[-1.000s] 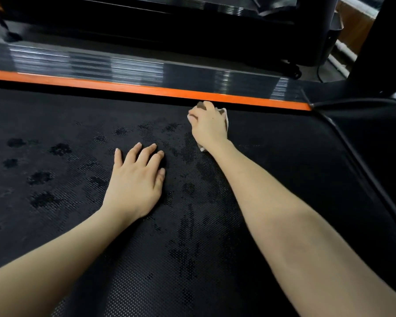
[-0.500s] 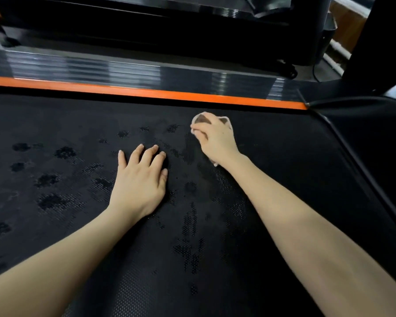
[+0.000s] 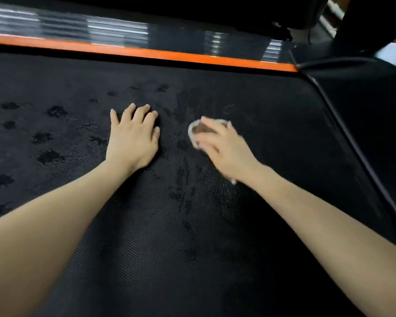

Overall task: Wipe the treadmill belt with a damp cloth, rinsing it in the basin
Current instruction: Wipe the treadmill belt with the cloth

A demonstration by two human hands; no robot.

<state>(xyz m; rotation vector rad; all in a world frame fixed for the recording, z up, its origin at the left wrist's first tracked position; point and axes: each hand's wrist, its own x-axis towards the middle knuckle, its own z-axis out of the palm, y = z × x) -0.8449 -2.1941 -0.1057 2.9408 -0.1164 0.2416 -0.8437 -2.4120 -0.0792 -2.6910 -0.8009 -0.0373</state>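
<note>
The black textured treadmill belt [image 3: 284,138] fills the view. My right hand [image 3: 226,152], blurred by motion, holds a small whitish cloth [image 3: 193,131] with a brown patch against the belt near its middle; the cloth shows between thumb and forefinger. My left hand [image 3: 133,136] lies flat on the belt, fingers straight, a short way left of the cloth. Dark wet blotches [image 3: 52,110] dot the belt left of and between the hands. No basin is in view.
An orange strip [image 3: 146,52] borders the belt's far edge, with a glossy dark side rail [image 3: 101,28] behind it. A black cover with a raised seam [image 3: 364,99] rises at the right. Dark machine parts stand beyond the rail.
My right hand has dragged the cloth from the orange edge back toward me across the belt. The left hand stays flat in the same spot. The camera has tilted down slightly.
</note>
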